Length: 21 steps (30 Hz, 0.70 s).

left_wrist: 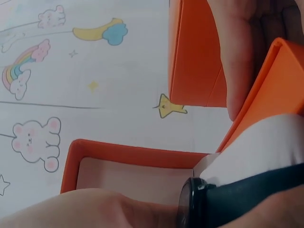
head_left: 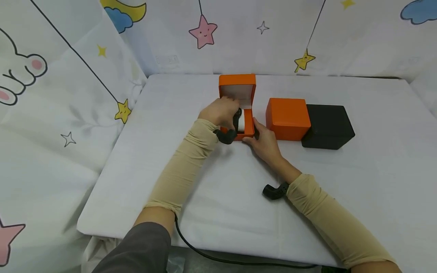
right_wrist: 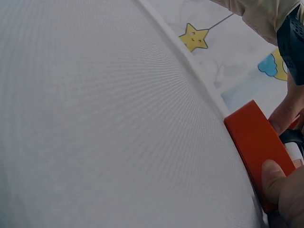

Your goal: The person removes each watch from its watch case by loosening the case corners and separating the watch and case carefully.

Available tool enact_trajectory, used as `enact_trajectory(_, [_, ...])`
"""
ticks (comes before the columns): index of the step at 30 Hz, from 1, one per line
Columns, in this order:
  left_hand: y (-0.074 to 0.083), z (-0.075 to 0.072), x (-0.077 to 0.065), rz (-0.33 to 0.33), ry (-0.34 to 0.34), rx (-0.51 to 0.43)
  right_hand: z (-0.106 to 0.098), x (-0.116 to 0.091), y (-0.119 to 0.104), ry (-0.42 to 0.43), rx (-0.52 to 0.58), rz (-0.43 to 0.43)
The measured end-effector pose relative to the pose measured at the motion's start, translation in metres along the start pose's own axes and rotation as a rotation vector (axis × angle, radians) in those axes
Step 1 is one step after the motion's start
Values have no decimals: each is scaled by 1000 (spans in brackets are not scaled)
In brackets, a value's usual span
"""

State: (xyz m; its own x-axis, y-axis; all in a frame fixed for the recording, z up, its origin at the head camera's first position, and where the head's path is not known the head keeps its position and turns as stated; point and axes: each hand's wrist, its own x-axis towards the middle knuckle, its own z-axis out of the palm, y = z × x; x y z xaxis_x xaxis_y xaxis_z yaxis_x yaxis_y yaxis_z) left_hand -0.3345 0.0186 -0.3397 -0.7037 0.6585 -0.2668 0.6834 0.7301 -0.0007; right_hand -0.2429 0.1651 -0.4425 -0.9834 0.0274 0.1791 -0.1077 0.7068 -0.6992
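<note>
An orange watch box (head_left: 237, 80) stands with its lid raised near the back of the table. Inside it, a wristwatch (left_wrist: 192, 202) with a dark strap wraps a white cushion (left_wrist: 266, 147). My left hand (head_left: 221, 111) reaches in from the left and grips the watch on its cushion, with fingers on the far side and the thumb on the near side. At the box's front right corner, my right hand (head_left: 264, 142) holds the base, its thumb (right_wrist: 271, 178) against the front wall. The left hand's palm side is partly hidden.
Just right of the open box sits a closed orange box (head_left: 288, 119), with a black box (head_left: 329, 127) beside it. Both stand on the white-covered table (head_left: 222, 204). A black cable (head_left: 205, 257) hangs along the table's front edge.
</note>
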Motion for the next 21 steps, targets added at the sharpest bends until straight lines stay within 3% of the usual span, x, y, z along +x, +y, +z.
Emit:
enact_trajectory(7, [8,-4,-4,-15,38,84,-3,-2,1,-16,-9,14])
enact_trajectory(11, [11,-5,-8,-18,84,104,-4,-3,-1,-27,-11,12])
enact_trajectory(21, [16,-5,-8,-22,117,114,-11,-8,0,-59,-31,25])
